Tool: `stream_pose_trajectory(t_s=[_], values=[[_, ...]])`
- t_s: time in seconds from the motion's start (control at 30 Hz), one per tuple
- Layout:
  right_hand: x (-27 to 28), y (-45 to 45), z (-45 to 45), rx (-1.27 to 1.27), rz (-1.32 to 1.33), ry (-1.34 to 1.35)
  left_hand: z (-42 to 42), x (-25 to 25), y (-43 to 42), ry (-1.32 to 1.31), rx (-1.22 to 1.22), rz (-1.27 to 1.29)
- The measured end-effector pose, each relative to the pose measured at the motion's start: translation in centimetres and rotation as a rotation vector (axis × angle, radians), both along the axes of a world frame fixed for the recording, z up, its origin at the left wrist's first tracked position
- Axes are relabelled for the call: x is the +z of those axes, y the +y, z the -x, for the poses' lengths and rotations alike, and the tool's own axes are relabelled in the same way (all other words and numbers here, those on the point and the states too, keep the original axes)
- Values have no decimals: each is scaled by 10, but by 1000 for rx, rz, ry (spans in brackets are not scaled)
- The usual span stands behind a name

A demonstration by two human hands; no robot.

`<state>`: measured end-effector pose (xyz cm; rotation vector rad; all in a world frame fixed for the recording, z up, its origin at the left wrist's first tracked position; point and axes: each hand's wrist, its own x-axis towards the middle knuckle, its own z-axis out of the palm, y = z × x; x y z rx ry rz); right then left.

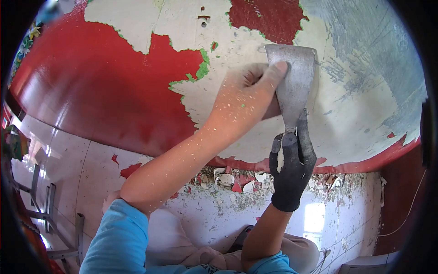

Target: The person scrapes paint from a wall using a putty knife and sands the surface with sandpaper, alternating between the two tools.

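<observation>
A wide metal scraper (295, 77) is held upright in front of the wall, its broad edge at the top. My right hand (294, 162), in a dark glove, wraps round its handle, which is mostly hidden by the fingers. My bare left hand (248, 89) pinches the blade from the left, thumb on the near face and the other fingers partly hidden behind it. Pale flakes cling to the left forearm and wrist. Behind the scraper curves a wall (237, 105) with red paint (114, 86) left in patches, green at their ragged edges, over a cream layer.
Paint chips and debris (237, 180) lie along the wall's foot on the pale tiled floor (105, 164). Larger red flakes lie farther left. A metal frame (59, 219) stands at the lower left. A thin cable (404, 221) runs down the right side.
</observation>
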<state>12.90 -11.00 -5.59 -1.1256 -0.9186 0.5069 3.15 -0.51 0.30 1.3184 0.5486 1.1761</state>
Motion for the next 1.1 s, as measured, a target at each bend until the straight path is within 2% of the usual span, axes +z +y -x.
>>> stream_pose_trajectory(t_s=[0.07, 0.23, 0.43, 0.73, 0.97, 1.07, 1.1], values=[[0, -1, 2, -26, -18, 49, -3, 0, -4, 76, -56, -22], [0, -3, 2, -102, -28, -125, -18, -2, -9, -49, -188, 85], [-1, -4, 1, -199, -43, -320, -35, -13, -10, -165, -204, 131], [-6, -5, -2, -310, -86, -594, -33, -10, -6, -168, -187, 99], [26, -2, 20, -198, -21, -378, -25, 1, -5, -57, -96, 93], [27, -2, 26, -155, 17, -256, -13, 12, 0, -163, -91, 10], [28, -1, 28, -143, 24, -217, -15, 12, 1, -191, -14, -28]])
